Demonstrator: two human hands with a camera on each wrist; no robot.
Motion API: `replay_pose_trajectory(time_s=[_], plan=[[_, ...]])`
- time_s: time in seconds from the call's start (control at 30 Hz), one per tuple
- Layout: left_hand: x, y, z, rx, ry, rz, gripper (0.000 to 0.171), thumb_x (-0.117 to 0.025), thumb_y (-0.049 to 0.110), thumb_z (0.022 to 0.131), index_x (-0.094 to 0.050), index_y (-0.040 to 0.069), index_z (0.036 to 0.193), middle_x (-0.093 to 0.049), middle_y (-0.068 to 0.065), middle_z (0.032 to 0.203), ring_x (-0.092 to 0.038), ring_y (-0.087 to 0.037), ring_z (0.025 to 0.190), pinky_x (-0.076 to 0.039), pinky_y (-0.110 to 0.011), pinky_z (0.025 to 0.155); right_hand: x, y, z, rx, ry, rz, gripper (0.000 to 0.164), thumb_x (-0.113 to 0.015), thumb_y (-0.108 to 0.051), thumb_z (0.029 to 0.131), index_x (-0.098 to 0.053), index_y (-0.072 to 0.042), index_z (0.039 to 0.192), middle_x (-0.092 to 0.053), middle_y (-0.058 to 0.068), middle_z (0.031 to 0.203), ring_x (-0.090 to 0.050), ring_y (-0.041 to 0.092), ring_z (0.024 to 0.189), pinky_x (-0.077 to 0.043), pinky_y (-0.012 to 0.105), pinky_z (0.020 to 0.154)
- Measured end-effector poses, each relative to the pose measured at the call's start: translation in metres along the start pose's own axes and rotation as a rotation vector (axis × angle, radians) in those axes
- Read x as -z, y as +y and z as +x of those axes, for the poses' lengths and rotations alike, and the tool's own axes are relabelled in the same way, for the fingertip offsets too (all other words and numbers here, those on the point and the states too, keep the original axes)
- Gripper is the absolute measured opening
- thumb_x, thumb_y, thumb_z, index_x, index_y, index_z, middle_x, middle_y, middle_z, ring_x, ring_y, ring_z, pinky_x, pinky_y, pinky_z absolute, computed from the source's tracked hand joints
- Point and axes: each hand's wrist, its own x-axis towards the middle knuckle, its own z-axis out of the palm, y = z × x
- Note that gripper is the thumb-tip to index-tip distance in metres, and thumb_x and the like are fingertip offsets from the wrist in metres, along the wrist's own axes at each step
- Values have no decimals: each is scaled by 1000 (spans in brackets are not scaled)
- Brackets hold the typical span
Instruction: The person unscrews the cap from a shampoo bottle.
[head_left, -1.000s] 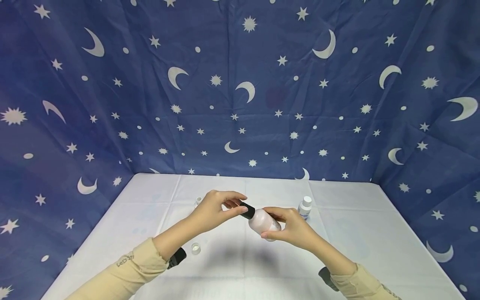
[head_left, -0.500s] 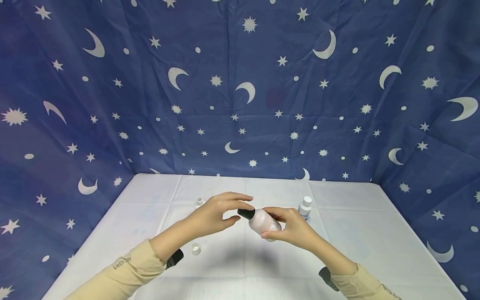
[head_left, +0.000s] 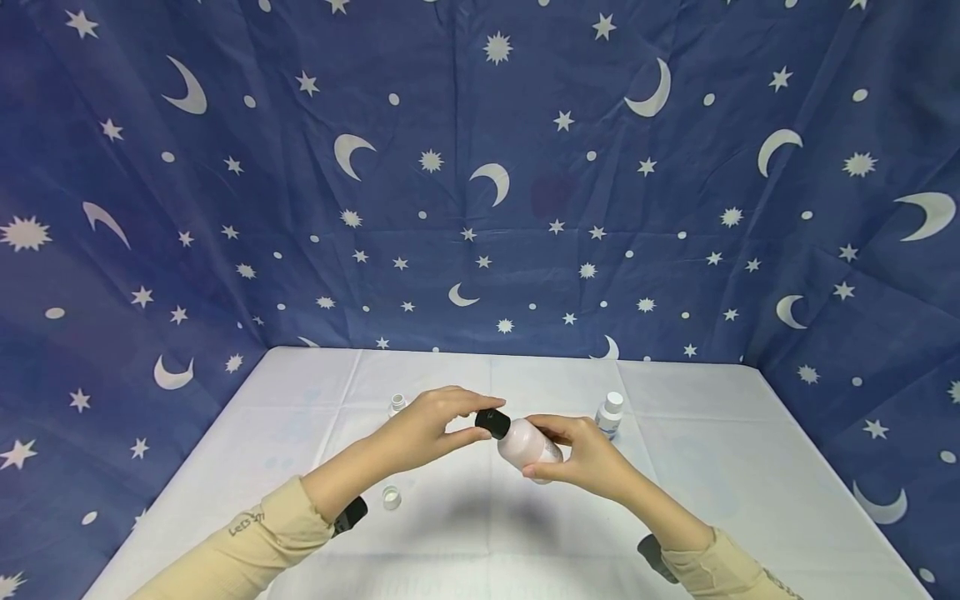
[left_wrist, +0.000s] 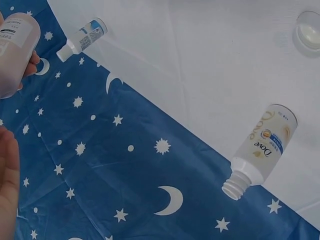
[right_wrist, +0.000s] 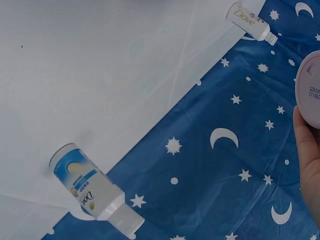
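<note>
Over the middle of the table, my right hand grips a pale pink bottle, which lies tilted with its black cap up to the left. The cap is pinched between thumb and fingers of my left hand. In the left wrist view the labelled pink bottle shows at the upper left, with part of my left hand at the edge. The right wrist view catches only the bottle's printed base and some right-hand fingers.
Behind my left hand stands an uncapped white Dove bottle, its threaded neck visible. A capped white and blue Dove bottle stands beyond my right hand. One small round cap lies on the white tablecloth. A starry blue curtain hangs behind.
My left fingers came off the black cap half a second ago and now pinch it again. The cap has turned on the bottle. My right hand and the bottle stay in place.
</note>
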Motion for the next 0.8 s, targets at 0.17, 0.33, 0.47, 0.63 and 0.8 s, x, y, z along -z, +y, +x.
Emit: replay_pose_trajectory(time_s=[0.17,0.33,0.47,0.63,0.8], plan=[[-1,1,-1,76,16,-27,34,-67,22,88,-63,10,119,-70,1,99,-65,-9,89,-54,-26,82,-1,0,0,3,0,5,49,-80,-23,74,-64,-3,116,-69,8,109,-65,13,97,-55,29,89],[-2,1,0,106,38,-59,29,-67,23,87,-65,10,113,-70,1,100,-66,-9,88,-54,-24,82,-1,0,0,0,0,-1,50,-80,-23,74,-63,-2,116,-69,9,110,-65,15,98,-55,31,89],[-2,1,0,137,47,-72,28,-67,24,87,-66,11,111,-70,1,100,-65,-8,87,-54,-23,81,-1,0,1,1,1,2,50,-80,-22,74,-63,-1,116,-68,10,111,-65,15,99,-55,30,88],[-3,0,0,117,85,-69,25,-68,23,86,-66,11,109,-68,3,96,-59,-9,83,-52,-21,76,-1,2,0,1,7,10,50,-81,-21,74,-63,-2,116,-69,10,110,-64,13,98,-55,30,88],[-5,-2,-1,104,138,-108,23,-71,19,84,-67,10,105,-63,2,97,-56,-10,81,-52,-21,71,-2,5,1,11,13,5,49,-80,-20,74,-63,0,115,-69,13,110,-65,16,99,-56,33,87]])
